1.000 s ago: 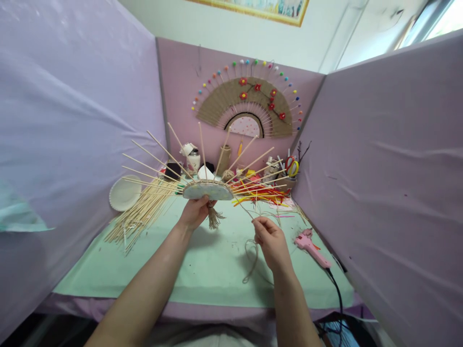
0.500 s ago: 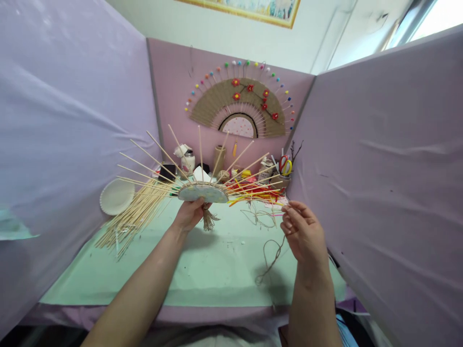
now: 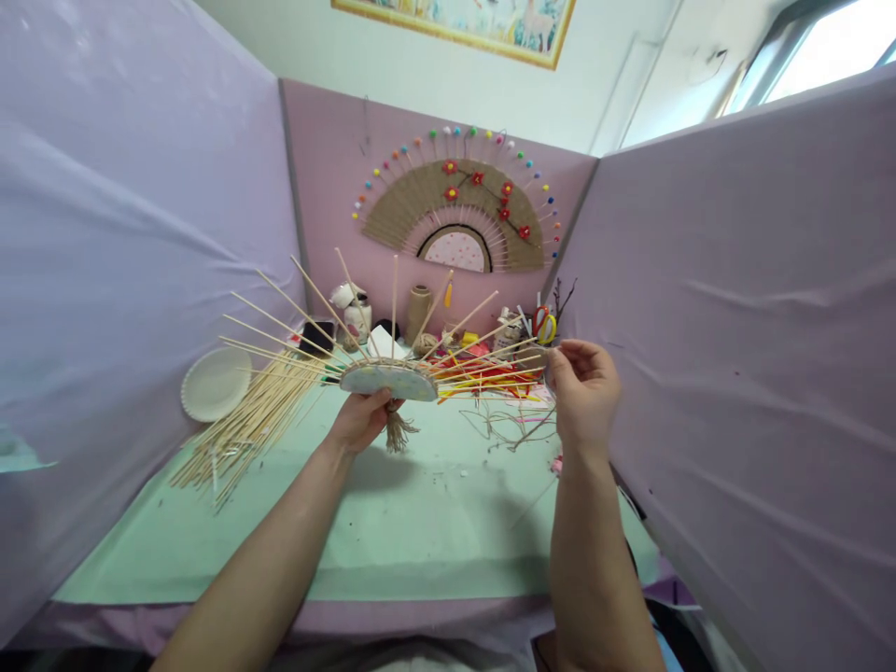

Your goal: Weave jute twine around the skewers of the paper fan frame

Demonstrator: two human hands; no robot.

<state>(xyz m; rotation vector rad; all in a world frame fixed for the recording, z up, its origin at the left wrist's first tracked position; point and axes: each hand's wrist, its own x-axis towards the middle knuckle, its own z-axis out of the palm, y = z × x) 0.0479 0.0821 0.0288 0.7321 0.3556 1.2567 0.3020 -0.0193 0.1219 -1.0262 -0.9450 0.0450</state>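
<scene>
Wooden sticks [image 3: 395, 308] fan out from a pale half-disc [image 3: 388, 381].

Pastel all round from my distant seat, daylight at upper right.
I see a wrinkled lilac fabric panel at left [image 3: 140, 168], a mauve one at right [image 3: 735, 280], a flat pink back panel [image 3: 318, 187] between, a pale-green-cloth-covered surface [image 3: 434, 551], a white wall [image 3: 294, 37] with a gold-framed rectangular picture [image 3: 462, 23], and a grey-framed bright window [image 3: 826, 56].
</scene>
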